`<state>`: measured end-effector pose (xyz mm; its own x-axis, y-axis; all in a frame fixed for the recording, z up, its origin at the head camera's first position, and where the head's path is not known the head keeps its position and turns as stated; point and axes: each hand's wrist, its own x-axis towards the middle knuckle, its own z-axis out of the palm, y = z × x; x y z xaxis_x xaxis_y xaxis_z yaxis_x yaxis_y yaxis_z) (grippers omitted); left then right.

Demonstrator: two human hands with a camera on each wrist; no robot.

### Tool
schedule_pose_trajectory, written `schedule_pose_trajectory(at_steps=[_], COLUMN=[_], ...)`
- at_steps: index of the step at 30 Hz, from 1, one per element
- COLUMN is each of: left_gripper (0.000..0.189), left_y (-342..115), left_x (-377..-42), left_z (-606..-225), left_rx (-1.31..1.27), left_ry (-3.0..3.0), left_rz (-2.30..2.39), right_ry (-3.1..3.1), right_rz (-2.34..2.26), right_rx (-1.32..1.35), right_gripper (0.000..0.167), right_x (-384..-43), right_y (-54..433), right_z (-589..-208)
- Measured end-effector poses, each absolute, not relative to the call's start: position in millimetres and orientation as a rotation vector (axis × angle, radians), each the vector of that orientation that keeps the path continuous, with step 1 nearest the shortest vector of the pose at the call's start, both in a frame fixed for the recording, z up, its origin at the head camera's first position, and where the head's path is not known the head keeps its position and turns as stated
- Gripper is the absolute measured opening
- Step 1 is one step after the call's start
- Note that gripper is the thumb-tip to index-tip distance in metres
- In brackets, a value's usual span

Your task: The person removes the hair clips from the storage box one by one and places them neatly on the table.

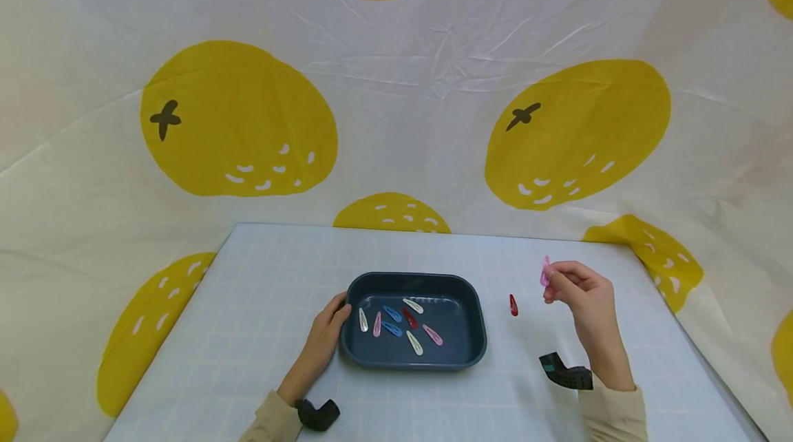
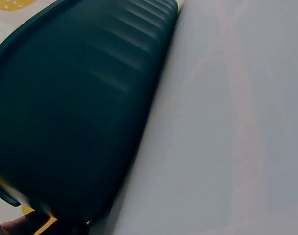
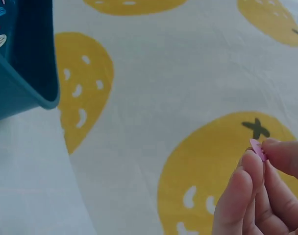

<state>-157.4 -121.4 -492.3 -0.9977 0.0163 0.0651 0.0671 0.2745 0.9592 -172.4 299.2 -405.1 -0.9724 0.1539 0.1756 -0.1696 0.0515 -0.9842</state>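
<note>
Fingers (image 3: 237, 188) of the right hand (image 1: 585, 294) pinched one pink hair clip (image 1: 544, 274), likely because it was slim, above the surface (image 1: 217, 345) near one red clip (image 1: 513, 305), while the left hand (image 1: 323, 332) gripped, seemingly to steady, a tray (image 1: 460, 321) holding three white clips (image 1: 414, 343), two pink clips (image 1: 432, 334), two blue clips (image 1: 392, 328) and another red clip (image 1: 409, 319).

Pink clip (image 3: 257, 149), dark blue tray (image 1: 411, 363)

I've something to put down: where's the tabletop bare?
Bare tabletop lies left of the left hand, and between the tray and the patterned cloth behind. Crowded: inside the tray, scattered with hair clips, and right of it, where a red clip lies and the right hand hovers.
</note>
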Motion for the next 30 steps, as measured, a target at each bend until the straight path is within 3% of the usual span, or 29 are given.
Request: schedule_pose_trajectory(at_steps=[7, 13, 30], left_gripper=[0.042, 0.042, 0.039], left_y=[-126.6, -127.9, -120.8], left_x=[-172.9, -174.7, -154.1], left_z=[-529.2, -534.6, -486.3], left_rx=[-0.081, -0.084, -0.095], left_ry=[-2.444, -2.449, -2.463], left_rz=[-1.872, -1.858, -1.863], right_ry=[-1.992, -2.177, -2.54], right_rz=[2.171, 2.131, 1.929], right_rx=[-0.082, -0.204, -0.398], right_gripper=[0.021, 0.026, 0.035], right_x=[-183.2, -192.9, -207.8], right_y=[315.6, 328.6, 339.8], right_z=[-427.4, -454.6, -505.0])
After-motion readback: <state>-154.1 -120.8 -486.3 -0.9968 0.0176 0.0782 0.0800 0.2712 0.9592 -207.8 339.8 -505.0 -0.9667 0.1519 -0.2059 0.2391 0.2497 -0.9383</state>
